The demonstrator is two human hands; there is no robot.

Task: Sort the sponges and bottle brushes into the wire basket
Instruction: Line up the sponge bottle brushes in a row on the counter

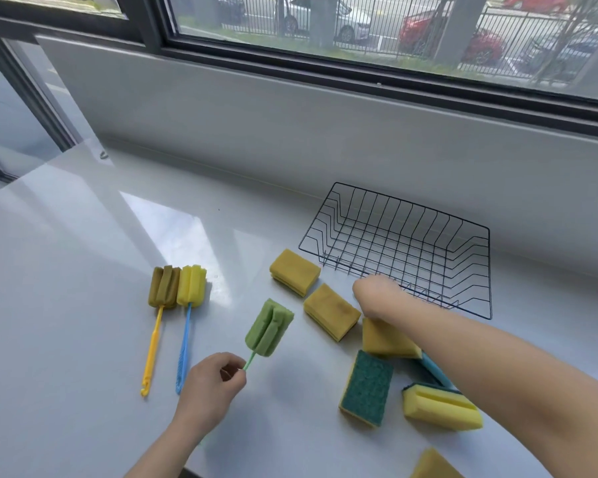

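The left hand (214, 381) pinches the thin green handle of a green brush (269, 327), and its soft head is up off the white table (83, 270). The right hand (376, 298) reaches over to the near edge of the wire basket (394, 236); it is blurry, so I cannot tell if it is open or closed. The basket has nothing in it yet. Two more brushes (178, 288) lie side by side on the left. Yellow sponges (330, 310) lie near the basket. To do this step well, I think the left hand should lift the brush over the rim and lay it flat along one side, so the sponges get their own space
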